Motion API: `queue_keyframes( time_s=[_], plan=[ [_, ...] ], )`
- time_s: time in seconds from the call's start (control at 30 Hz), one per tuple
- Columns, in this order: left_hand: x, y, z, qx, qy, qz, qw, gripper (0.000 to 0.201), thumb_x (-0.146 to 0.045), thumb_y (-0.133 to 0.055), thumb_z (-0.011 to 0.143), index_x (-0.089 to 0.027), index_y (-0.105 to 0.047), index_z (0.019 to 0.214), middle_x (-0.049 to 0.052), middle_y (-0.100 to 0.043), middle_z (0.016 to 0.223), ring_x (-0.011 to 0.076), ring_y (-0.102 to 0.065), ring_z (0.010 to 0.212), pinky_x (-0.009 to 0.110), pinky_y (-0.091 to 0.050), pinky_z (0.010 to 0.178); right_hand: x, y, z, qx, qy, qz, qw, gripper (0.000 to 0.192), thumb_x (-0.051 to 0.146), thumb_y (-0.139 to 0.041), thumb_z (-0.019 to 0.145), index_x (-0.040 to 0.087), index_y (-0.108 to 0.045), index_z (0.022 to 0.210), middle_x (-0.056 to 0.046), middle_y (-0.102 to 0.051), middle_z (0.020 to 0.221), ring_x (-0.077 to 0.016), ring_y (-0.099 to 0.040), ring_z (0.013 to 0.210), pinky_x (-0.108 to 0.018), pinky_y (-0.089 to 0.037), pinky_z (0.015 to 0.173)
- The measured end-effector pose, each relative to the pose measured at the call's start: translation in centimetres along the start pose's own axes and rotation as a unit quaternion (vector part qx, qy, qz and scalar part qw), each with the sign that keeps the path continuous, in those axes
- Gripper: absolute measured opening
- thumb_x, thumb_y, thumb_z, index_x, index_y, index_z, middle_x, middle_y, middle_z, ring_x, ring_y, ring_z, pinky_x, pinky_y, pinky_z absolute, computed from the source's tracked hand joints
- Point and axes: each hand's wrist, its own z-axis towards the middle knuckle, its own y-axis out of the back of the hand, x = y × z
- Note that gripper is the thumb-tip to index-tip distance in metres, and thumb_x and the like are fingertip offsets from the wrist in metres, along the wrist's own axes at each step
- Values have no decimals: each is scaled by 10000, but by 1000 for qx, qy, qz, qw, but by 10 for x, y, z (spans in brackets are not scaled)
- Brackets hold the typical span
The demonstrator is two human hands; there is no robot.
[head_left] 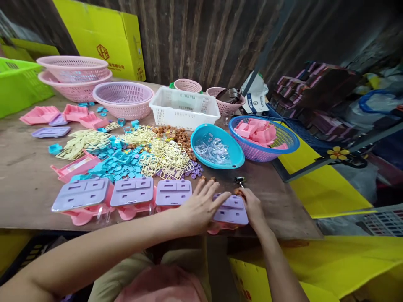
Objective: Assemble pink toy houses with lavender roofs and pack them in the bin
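My left hand (200, 207) lies with fingers spread across the left part of a pink toy piece with a lilac top plate (231, 210), at the table's front edge. Against that piece's right side is my right hand (254, 209), its fingers curled in. Small brown pieces (239, 193) show at its fingertips, and what it grips is partly hidden. Just beyond them is a small tool with a black head and metal shaft (239, 180); its shaft runs toward my right hand. Three similar lilac-topped pink pieces (132, 191) stand in a row to the left.
Cyan parts (118, 161), cream frames (170, 157) and brown pieces (179, 138) are heaped mid-table. Behind stand a blue bowl of clear parts (217, 161), a basket of pink parts (264, 151), a white basket (185, 117) and pink baskets (75, 90). A metal bar (315, 165) borders the right.
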Motion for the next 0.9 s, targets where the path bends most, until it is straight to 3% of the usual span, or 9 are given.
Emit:
queue_keyframes(
  time_s=[0.1, 0.2, 0.27, 0.33, 0.43, 0.63, 0.77, 0.9],
  plan=[
    [38, 21, -32, 44, 56, 43, 997, 840, -420, -702, 690, -232, -267, 1383, 168, -310, 1422, 366, -240, 1320, 525, -178, 1055, 14, 17, -8, -60, -13, -10, 998, 287, 331, -396, 849, 180, -598, 987, -80, -609, 880, -221, -587, 821, -378, -467, 746],
    [70, 36, -50, 107, 106, 43, 988, 739, -392, -658, 740, -267, -310, 1380, 150, -452, 1293, 335, -412, 1186, 450, -336, 961, 57, 20, -17, -81, -13, 35, 996, 296, 335, -424, 880, 197, -491, 1133, -68, -600, 923, -191, -602, 811, -329, -482, 721],
    [83, 44, -49, 131, 105, 5, 986, 674, -414, -584, 800, -269, -303, 1395, 131, -514, 1203, 288, -487, 1089, 368, -392, 890, 97, 9, -21, -46, 30, 60, 997, 223, 315, -478, 876, 210, -482, 1072, -50, -607, 889, -169, -606, 747, -285, -492, 662],
    [92, 49, -42, 142, 107, -42, 983, 623, -449, -495, 851, -245, -297, 1405, 124, -546, 1164, 255, -534, 1018, 319, -410, 841, 133, -8, -24, 12, 120, 46, 992, 127, 259, -484, 882, 214, -507, 998, -41, -608, 850, -166, -594, 729, -273, -490, 652],
    [99, 54, -31, 140, 103, -91, 981, 563, -473, -354, 908, -206, -317, 1401, 133, -585, 1145, 241, -572, 971, 293, -414, 800, 166, -38, -24, 45, 221, -12, 974, 196, 175, -402, 912, 200, -542, 1047, -68, -612, 880, -192, -582, 795, -304, -486, 694],
    [106, 52, -32, 122, 100, -88, 984, 555, -453, -297, 930, -147, -337, 1392, 157, -614, 1152, 241, -586, 977, 280, -406, 802, 166, -67, -7, 18, 224, -216, 950, 272, 72, -415, 861, 177, -596, 1033, -103, -643, 875, -259, -520, 785, -353, -437, 599],
    [111, 50, -34, 110, 103, -111, 982, 529, -413, -319, 937, -138, -344, 1388, 162, -623, 1146, 232, -599, 969, 271, -412, 808, 170, -69, -1, 8, 207, -262, 943, 229, 61, -452, 840, 182, -615, 944, -81, -656, 803, -250, -505, 761, -333, -407, 563],
    [114, 49, -33, 109, 106, -119, 981, 531, -424, -328, 936, -152, -337, 1392, 162, -621, 1155, 242, -601, 979, 286, -419, 811, 176, -69, 2, 4, 217, -297, 930, 255, 31, -475, 838, 166, -634, 985, -45, -682, 827, -204, -530, 762, -295, -397, 584]
  ],
)
